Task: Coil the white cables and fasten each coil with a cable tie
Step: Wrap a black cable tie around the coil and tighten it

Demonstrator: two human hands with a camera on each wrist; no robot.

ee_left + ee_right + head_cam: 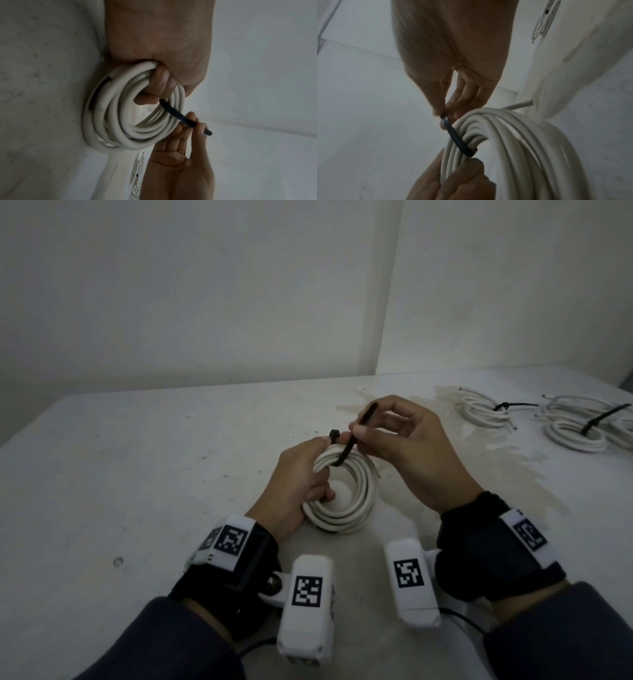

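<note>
A coil of white cable (352, 494) (120, 116) (522, 148) stands on edge at the table's middle. My left hand (301, 474) (163, 83) grips its upper left side, fingers curled through the ring. A black cable tie (349, 448) (178, 115) (457, 139) passes through the coil, and its head (334, 436) sticks up by my left thumb. My right hand (383, 433) (447, 108) pinches the tie's strap just above the coil between thumb and fingertips. The strap's free tail (368, 411) points up past my fingers.
Several white coils (483, 409) fastened with black ties lie at the table's back right, another one (579, 436) further right. The white table (137, 474) meets white walls behind. Its right edge runs near the far coils.
</note>
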